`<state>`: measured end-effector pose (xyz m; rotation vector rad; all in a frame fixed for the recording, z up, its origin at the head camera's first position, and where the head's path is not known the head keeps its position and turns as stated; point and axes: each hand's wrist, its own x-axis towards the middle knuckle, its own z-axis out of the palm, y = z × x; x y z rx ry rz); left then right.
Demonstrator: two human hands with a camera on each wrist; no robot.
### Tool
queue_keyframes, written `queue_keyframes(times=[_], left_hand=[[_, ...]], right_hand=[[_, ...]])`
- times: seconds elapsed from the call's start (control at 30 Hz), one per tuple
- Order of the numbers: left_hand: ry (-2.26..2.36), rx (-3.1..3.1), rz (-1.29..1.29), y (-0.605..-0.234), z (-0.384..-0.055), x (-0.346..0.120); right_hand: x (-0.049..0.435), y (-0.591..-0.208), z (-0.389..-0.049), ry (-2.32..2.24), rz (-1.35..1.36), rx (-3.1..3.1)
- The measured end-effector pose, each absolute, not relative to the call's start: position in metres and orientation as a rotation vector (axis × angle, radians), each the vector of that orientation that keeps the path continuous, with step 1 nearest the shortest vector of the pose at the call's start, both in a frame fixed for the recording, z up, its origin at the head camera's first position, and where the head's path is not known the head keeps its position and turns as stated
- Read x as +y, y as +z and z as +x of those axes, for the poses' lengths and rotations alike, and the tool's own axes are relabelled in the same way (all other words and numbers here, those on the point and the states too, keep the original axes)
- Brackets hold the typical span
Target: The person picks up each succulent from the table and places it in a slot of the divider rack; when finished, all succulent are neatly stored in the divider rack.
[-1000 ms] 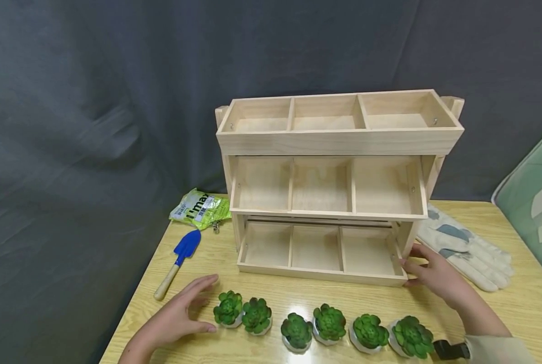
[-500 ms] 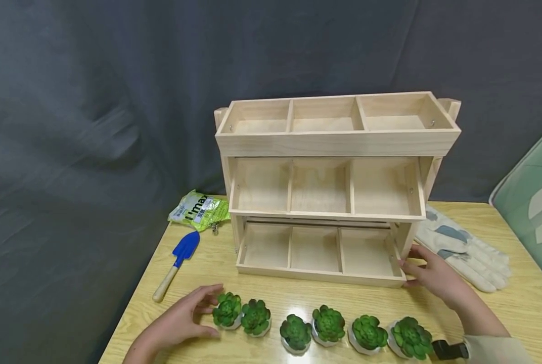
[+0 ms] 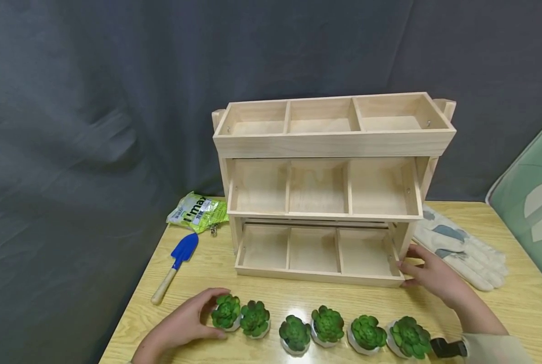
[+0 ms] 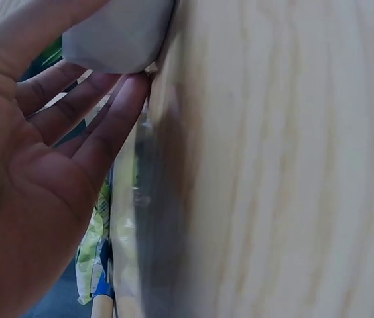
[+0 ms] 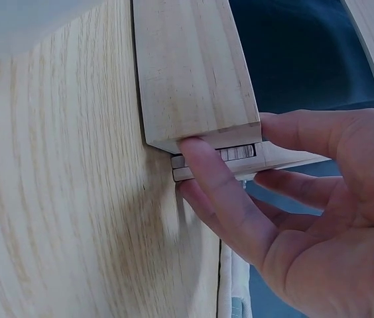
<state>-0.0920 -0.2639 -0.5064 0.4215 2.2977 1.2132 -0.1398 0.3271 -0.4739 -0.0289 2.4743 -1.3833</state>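
Beside the leftmost potted succulent (image 3: pixel 226 312), my left hand (image 3: pixel 184 321) has its thumb and fingers spread around the small white pot (image 4: pixel 121 36). In the left wrist view fingertips reach the pot's lower edge; whether the thumb presses on it, I cannot tell. My right hand (image 3: pixel 435 273) holds the lower right corner of a three-tier wooden plant stand (image 3: pixel 334 145), at the end of the bottom tray (image 5: pixel 197 73). One digit lies over the tray's corner, with other fingers at its side and below. Several more potted succulents (image 3: pixel 295 332) stand in a row along the front.
On the left lie a blue trowel (image 3: pixel 183 247) with a wooden handle and a green-yellow bag (image 3: pixel 198 211). White-grey work gloves (image 3: pixel 466 250) lie right of the stand. A dark curtain (image 3: pixel 116 126) hangs behind; a green panel (image 3: pixel 535 197) leans at right.
My left hand has moved right and now surrounds the leftmost pot. The right hand stays at the stand's corner. The whole view has shifted slightly.
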Motion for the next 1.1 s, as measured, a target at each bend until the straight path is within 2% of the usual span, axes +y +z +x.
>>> queue_keyframes(times=[0.73, 1.1], left_hand=[[1.322, 2.213, 0.360, -0.5101, -0.0915, -0.2634], [1.327, 2.238, 0.291, -0.5004, -0.0929, -0.2675]], right_hand=[[0.3264, -0.4734, -0.1399, -1.392, -0.011, 2.461], [0.3273, -0.4749, -0.1395, -1.405, -0.009, 2.459]])
